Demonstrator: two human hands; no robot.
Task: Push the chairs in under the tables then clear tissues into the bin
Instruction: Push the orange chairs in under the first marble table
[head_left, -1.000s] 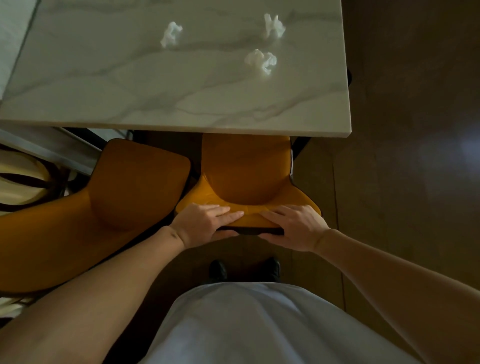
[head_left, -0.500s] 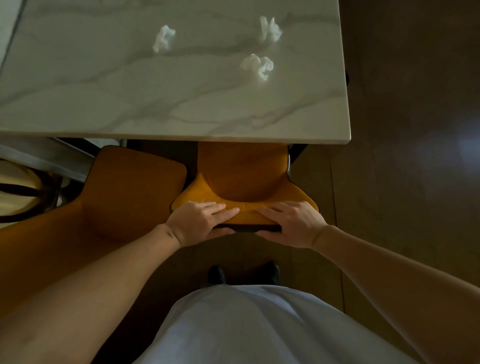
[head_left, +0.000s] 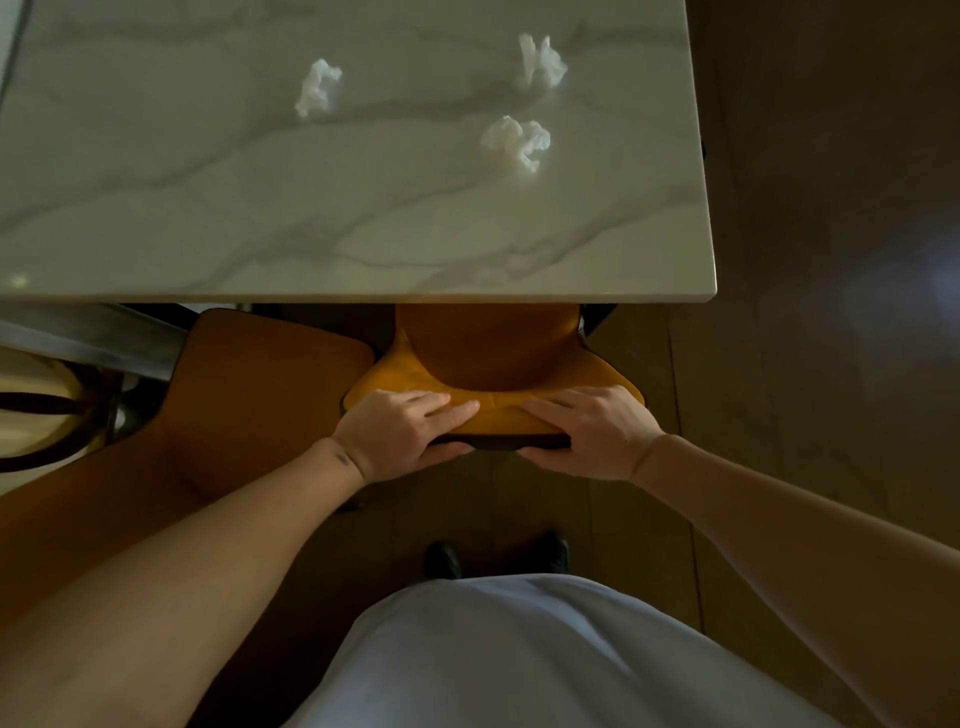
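hands (head_left: 498, 426) gripping chair (head_left: 493, 358) backrest, arms outstretched

We look down on a dim room. A dark brown wooden floor (head_left: 831, 364) fills the right side, from one to five o'clock, with a faint pale sheen of light near three o'clock. Plank seams run along it below us. At nine o'clock a grey metal rail (head_left: 88, 338) slants past a cream-coloured object with dark curved bands (head_left: 47, 410); we cannot tell what it is.
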